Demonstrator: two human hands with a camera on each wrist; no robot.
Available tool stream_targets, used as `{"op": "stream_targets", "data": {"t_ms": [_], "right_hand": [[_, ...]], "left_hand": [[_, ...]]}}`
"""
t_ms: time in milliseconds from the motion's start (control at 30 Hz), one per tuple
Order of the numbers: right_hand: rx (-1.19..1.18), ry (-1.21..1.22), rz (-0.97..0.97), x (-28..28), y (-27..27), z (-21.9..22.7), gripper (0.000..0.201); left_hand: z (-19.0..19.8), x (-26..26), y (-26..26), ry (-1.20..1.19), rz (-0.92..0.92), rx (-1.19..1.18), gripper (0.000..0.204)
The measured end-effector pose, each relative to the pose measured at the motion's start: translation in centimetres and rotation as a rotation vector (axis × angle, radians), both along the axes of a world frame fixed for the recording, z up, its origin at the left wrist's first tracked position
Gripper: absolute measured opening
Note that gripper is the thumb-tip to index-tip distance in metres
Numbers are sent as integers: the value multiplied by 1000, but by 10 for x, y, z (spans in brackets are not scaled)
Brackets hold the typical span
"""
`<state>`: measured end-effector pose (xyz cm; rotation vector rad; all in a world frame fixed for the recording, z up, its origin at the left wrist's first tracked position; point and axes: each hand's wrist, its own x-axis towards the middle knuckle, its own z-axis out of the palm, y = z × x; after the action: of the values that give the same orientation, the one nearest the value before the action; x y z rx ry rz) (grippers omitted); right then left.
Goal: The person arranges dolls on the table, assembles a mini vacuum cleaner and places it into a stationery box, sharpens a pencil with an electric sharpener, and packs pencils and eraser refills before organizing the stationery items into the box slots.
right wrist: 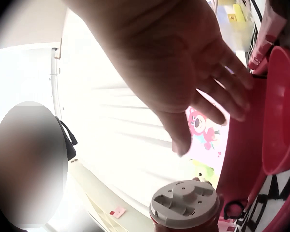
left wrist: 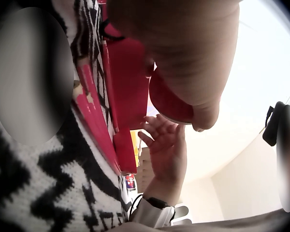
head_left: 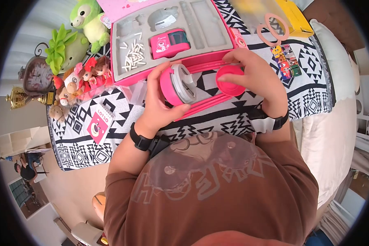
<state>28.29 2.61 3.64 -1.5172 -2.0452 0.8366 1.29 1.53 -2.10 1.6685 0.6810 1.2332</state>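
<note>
My left hand [head_left: 153, 104] grips a round pink body with a grey mechanical top [head_left: 186, 88]. That top, with slots and a raised round hub, shows in the right wrist view [right wrist: 184, 205]. A pink cup [head_left: 235, 92] stands with its mouth up on the cloth, right of the left hand. Over it hangs my right hand [head_left: 260, 76], fingers spread and holding nothing. The right wrist view shows the cup [right wrist: 280, 121] apart from those fingers. Pink pencils [head_left: 211, 103] lie on the cloth on the near side, others along the box.
Behind the hands sits an open pink box [head_left: 227, 24] with a grey tray, holding a pink device [head_left: 162, 44] and white sticks [head_left: 135, 55]. Plush toys [head_left: 96, 28] and a LOTSO notepad [head_left: 99, 125] are left. Pink scissor-like handles [head_left: 281, 26] and a colourful card [head_left: 286, 61] lie right.
</note>
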Motion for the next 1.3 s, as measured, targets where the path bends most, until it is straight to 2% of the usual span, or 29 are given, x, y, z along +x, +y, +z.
{"op": "stream_targets", "data": {"t_ms": [33, 100, 133, 200, 267, 333, 367, 433, 533, 567, 600, 633, 700, 733, 800, 833, 900, 933, 1067, 1233, 1300], "right_hand": [[1, 0, 4, 0, -1, 0, 48], [52, -311, 88, -1, -4, -1, 64], [53, -311, 92, -1, -4, -2, 64], [50, -369, 145, -2, -5, -6, 76], [63, -389, 186, -3, -6, -7, 78], [77, -408, 227, -5, -6, -9, 80], [73, -405, 225, -6, -6, -10, 79], [71, -405, 226, -8, -7, -9, 77], [34, -275, 209, -14, -8, -2, 75], [74, -125, 232, -16, -8, -1, 74], [114, 24, 254, -18, -8, 1, 73], [113, 22, 257, -19, -8, 2, 73], [227, 222, 299, -21, -7, 5, 77], [226, 220, 305, -22, -7, 1, 77], [92, 634, 243, -23, -8, -15, 85], [90, 630, 248, -27, -9, -19, 85], [62, 962, 161, -41, -14, -23, 88], [59, 959, 165, -44, -16, -23, 88], [18, 1086, 109, -51, -19, -24, 85], [7, 1102, 139, -55, -19, -31, 82], [-13, 1140, 151, -60, -20, -32, 80]], "left_hand": [[0, 0, -1, -123, -48, -159, 97], [-6, -6, 3, -146, -78, -227, 96], [-7, -8, 5, -170, -111, -297, 97], [-6, -6, 7, -207, -108, -365, 96], [0, -3, 5, -245, -98, -431, 97], [9, 1, 3, -354, -168, -631, 94], [10, -1, 5, -356, -162, -630, 94], [10, -6, 12, -380, -348, -697, 92], [16, -4, 12, -395, -289, -779, 90], [15, -6, 14, -398, -286, -778, 90], [11, -10, 17, -410, -369, -782, 88], [9, -12, 19, -421, -452, -784, 86], [11, -11, 17, -448, -447, -811, 82], [13, -10, 15, -470, -443, -839, 79], [14, -6, 13, -458, -384, -915, 80], [15, -5, 12, -440, -328, -993, 82], [-1, -12, 15, -438, -391, -957, 79], [-6, -15, 16, -428, -455, -922, 77], [-6, -14, 13, -557, -455, -989, 64], [7, -9, 8, -441, -358, -1042, 60], [2, -10, 9, -425, -366, -1034, 60]]}}
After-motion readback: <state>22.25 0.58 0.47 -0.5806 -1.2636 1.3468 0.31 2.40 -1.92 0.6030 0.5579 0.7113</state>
